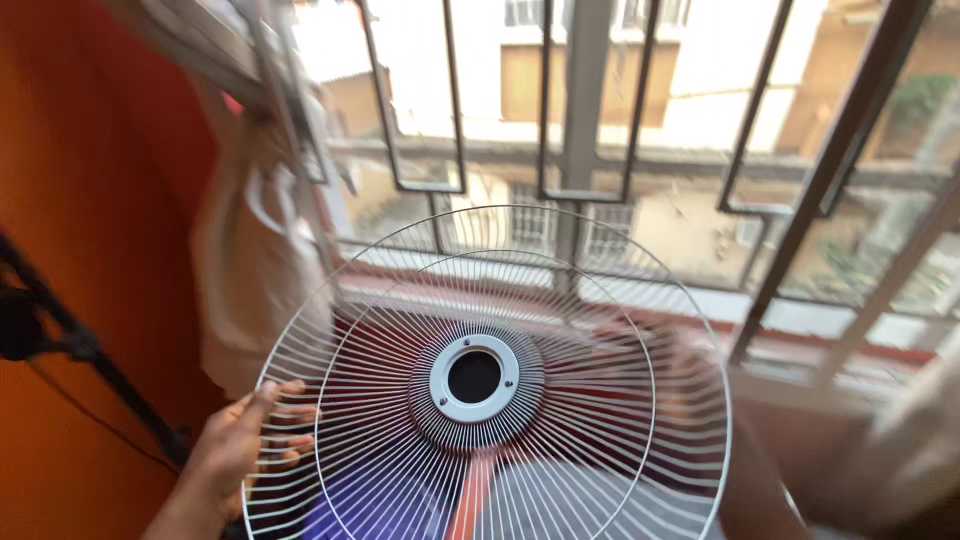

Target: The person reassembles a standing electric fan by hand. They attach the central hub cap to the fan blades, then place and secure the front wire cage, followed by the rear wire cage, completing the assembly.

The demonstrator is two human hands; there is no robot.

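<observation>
A round white wire fan grille (560,300) with a grey centre ring (474,377) and a black hole is held up in front of a window. My left hand (250,445) grips its left rim, fingers curled over the wires. My right hand (688,372) shows blurred through the wires at the right rim, and it seems to hold that side. My right forearm (760,480) runs down behind the grille to the bottom edge.
Behind the grille is a window with dark metal bars (590,100) and a reddish sill (800,350); buildings lie outside. An orange wall (90,200) fills the left. A pale cloth bag (250,260) hangs by the window. A black cable (80,345) crosses the wall.
</observation>
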